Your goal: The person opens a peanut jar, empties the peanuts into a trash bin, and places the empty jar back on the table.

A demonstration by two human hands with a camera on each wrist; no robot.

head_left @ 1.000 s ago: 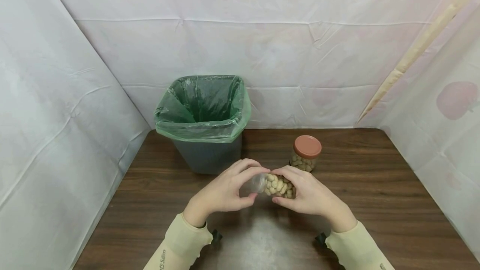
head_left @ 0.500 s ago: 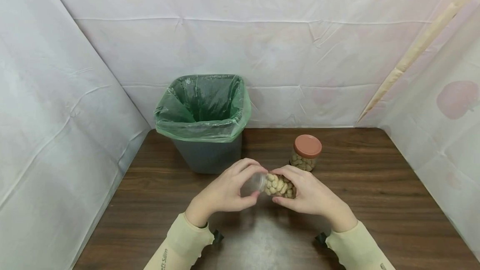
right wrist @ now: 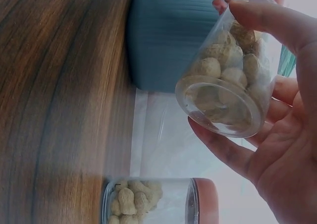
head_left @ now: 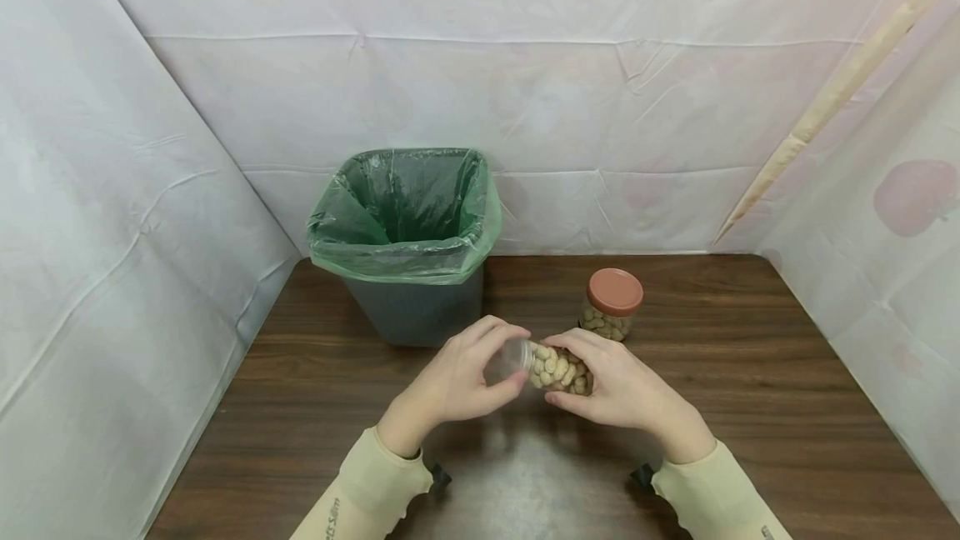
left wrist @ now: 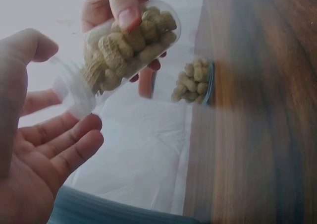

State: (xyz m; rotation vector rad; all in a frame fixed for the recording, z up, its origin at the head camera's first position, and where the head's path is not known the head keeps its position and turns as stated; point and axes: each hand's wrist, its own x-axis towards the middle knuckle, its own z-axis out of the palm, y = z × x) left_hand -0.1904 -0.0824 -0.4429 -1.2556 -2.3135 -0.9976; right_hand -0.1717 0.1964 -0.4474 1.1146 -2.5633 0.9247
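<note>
A small clear plastic jar of unshelled peanuts is held tilted on its side above the table. Around its body my right hand grips, thumb on the near side and fingers on the far side. At the jar's left end sits a translucent lid, and my left hand holds it between thumb and fingers. From the right wrist view, the round jar base faces the camera, with the peanuts visible through the wall. The lid is still on the jar's mouth.
Behind the right hand stands a second peanut jar with a reddish-brown lid. A grey bin with a green plastic liner stands at the back left. White cloth encloses the wooden table at the back and sides.
My left hand's fingers have turned slightly around the lid, the thumb rising and the fingertips drawing back. The right hand keeps its grip on the jar almost unmoved.
</note>
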